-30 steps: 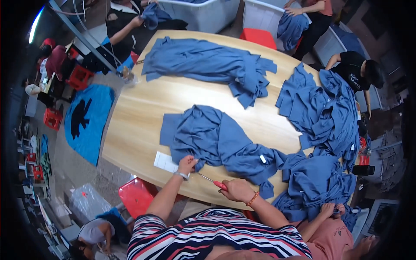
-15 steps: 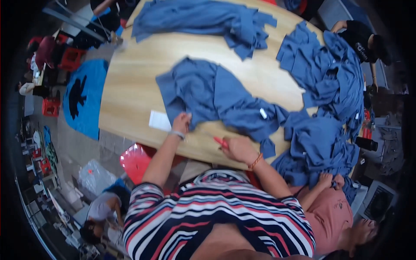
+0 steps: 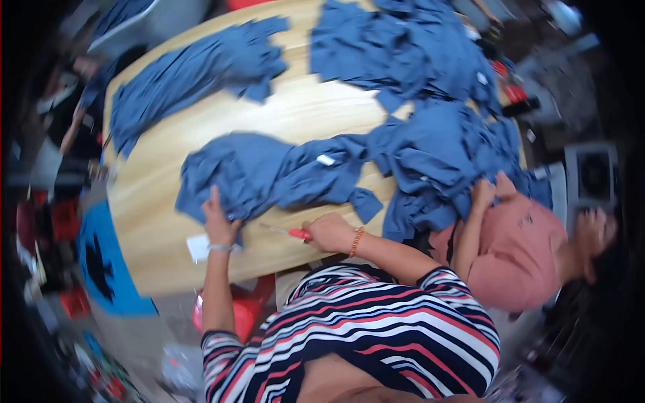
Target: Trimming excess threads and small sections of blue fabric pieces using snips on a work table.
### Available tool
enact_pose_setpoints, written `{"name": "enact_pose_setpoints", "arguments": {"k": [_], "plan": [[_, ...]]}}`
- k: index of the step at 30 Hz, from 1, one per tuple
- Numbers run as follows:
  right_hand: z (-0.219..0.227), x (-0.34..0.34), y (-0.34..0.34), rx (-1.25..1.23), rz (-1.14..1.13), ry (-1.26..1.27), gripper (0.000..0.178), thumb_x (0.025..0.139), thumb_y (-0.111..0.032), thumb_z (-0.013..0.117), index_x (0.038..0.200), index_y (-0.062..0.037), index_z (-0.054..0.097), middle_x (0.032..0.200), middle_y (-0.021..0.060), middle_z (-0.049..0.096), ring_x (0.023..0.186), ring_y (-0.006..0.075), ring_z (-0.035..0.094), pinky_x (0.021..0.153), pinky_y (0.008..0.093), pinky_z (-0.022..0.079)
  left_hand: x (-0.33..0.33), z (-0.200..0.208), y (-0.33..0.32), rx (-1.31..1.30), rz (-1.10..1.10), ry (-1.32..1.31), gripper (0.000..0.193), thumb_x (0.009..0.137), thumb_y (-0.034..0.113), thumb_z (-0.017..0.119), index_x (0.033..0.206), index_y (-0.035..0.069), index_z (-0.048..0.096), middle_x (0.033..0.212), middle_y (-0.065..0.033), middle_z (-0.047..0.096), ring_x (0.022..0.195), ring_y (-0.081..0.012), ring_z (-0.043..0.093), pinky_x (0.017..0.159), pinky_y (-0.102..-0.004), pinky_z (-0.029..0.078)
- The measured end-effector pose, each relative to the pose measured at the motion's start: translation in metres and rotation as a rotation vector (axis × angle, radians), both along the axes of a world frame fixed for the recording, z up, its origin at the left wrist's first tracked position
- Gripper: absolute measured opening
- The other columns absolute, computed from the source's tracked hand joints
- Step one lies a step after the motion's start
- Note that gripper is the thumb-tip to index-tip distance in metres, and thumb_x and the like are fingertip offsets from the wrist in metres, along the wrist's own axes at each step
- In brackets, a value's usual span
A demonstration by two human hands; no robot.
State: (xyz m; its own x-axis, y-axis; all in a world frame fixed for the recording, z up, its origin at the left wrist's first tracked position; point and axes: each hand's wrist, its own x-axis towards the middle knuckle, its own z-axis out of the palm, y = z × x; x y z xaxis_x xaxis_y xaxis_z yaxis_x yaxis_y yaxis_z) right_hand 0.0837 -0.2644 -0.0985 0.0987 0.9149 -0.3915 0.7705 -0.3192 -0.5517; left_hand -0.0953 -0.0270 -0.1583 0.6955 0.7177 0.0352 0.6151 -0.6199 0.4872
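- The blue garment is spread crumpled across the near part of the wooden table; it is judged soft, light and limp, best pinned flat or pinched at an edge.
- Its near-left edge is pressed down by the left hand, fingers extended flat.
- A red-handled tool (probably small scissors) is clenched in the right hand, just beside the cloth.
- Both forearms are reached forward.
- A white slip lies near the left wrist.
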Motion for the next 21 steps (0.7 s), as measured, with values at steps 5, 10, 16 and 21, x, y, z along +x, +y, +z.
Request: {"name": "enact_pose_setpoints", "arguments": {"k": [5, 10, 16, 21], "plan": [[-0.002, -0.007, -0.003, 0.004, -0.003, -0.024, 0.031, 0.081, -0.034, 0.061, 0.09, -0.005, 0.059, 0.072, 0.0167, 0.064, 0.071, 0.0347, 0.064, 0.062, 0.0452, 0.049, -0.014, -0.07, 0.086, 0.017, 0.102, 0.312, 0.061, 0.07, 0.005, 0.061, 0.129, 0.01, 0.047, 0.127, -0.0203, 0.044, 0.101, -0.0425, 0.055, 0.081, -0.0455, 0.049], [-0.015, -0.002, -0.01, 0.008, -0.107, -0.023, 0.031, 0.083, -0.034, 0.059, 0.096, -0.0066, 0.057, 0.072, 0.0159, 0.064, 0.071, 0.0336, 0.064, 0.062, 0.0455, 0.048, 0.063, -0.051, 0.061, -0.724, -0.144, -0.368, 0.03, 0.079, 0.004, 0.058, 0.109, 0.003, 0.055, 0.092, -0.0001, 0.057, 0.079, -0.0087, 0.051, 0.073, -0.0226, 0.043], [-0.059, 0.027, -0.032, 0.683, -0.482, 0.14, 0.031, 0.082, -0.037, 0.06, 0.092, -0.0073, 0.063, 0.085, 0.0171, 0.066, 0.079, 0.034, 0.065, 0.069, 0.0436, 0.05, 0.159, 0.154, -0.111, -1.363, -0.697, -0.493, 0.039, 0.085, -0.002, 0.049, 0.123, 0.004, 0.049, 0.1, -0.0019, 0.058, 0.095, -0.011, 0.055, 0.082, -0.0249, 0.045], [0.003, 0.105, -0.159, 0.497, -0.618, -0.382, 0.03, 0.083, -0.034, 0.059, 0.093, -0.0062, 0.063, 0.092, 0.0144, 0.065, 0.088, 0.0284, 0.062, 0.072, 0.0382, 0.049, 0.196, 0.193, -0.17, -0.864, -1.306, -0.67, 0.046, 0.083, 0.002, 0.059, 0.128, 0.004, 0.046, 0.122, -0.0139, 0.05, 0.111, -0.0216, 0.051, 0.088, -0.0309, 0.046]]}}
